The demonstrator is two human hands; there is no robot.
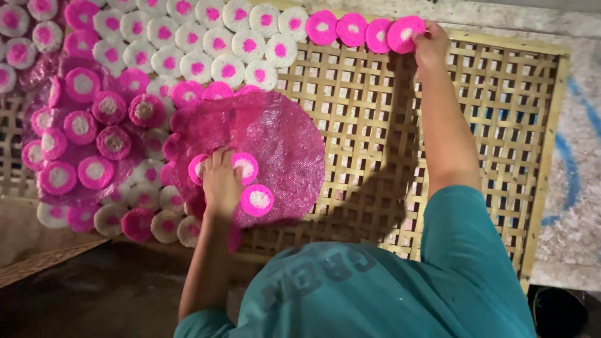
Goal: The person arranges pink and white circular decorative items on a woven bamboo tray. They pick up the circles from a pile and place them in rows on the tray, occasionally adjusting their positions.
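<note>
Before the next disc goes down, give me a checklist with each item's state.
1. Right hand touching the round pink white-centred disc at the row's end: ok.
2. That disc overlapping its pink neighbour: ok.
3. Left hand resting on the loose pink discs on the large round pink sheet: ok.
4. Bare lattice on the woven bamboo tray: ok.
5. Left fingers gripping a disc: cannot tell.

Pink disc with white centre [405, 32]: flat, pinched in right-hand fingers [421, 39], at far edge of bamboo lattice tray [438, 112], end of a four-disc row. Large magenta round sheet [275, 138]: flat on tray's near-left part; three small pink discs [257, 199] on it, by left-hand fingers [219, 164].
</note>
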